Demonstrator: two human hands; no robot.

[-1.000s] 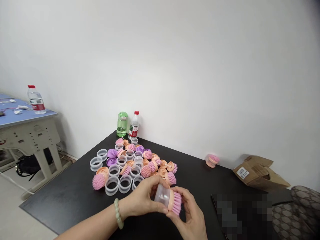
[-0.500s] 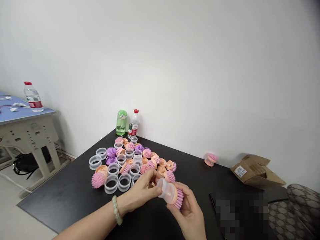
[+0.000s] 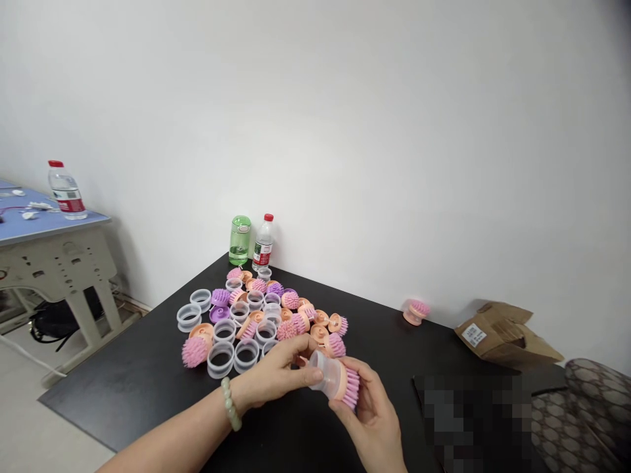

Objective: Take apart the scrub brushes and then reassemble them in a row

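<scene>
Just above the table's front part, both hands grip one small round brush: a pink-bristled brush head [image 3: 350, 389] joined to a clear plastic ring [image 3: 324, 372]. My left hand [image 3: 283, 371], with a green bead bracelet on its wrist, pinches the ring's outer edge between thumb and fingers. My right hand [image 3: 372, 414] wraps around the bristle end, its thumb below and fingers above. Behind my left hand lie more clear rings [image 3: 246, 355], pink brush heads [image 3: 195, 351] and purple brush heads [image 3: 220, 297], spread in a loose cluster.
A green bottle [image 3: 240, 240] and a water bottle [image 3: 263, 243] stand at the black table's [image 3: 162, 394] far corner by the wall. One assembled pink brush [image 3: 417, 312] sits apart near the wall. A torn brown paper package [image 3: 507, 335] lies at right. A blue desk [image 3: 44, 226] stands at left.
Both hands hold almost the same pose on the brush and ring. The view has shifted very slightly; the scattered parts lie as before.
</scene>
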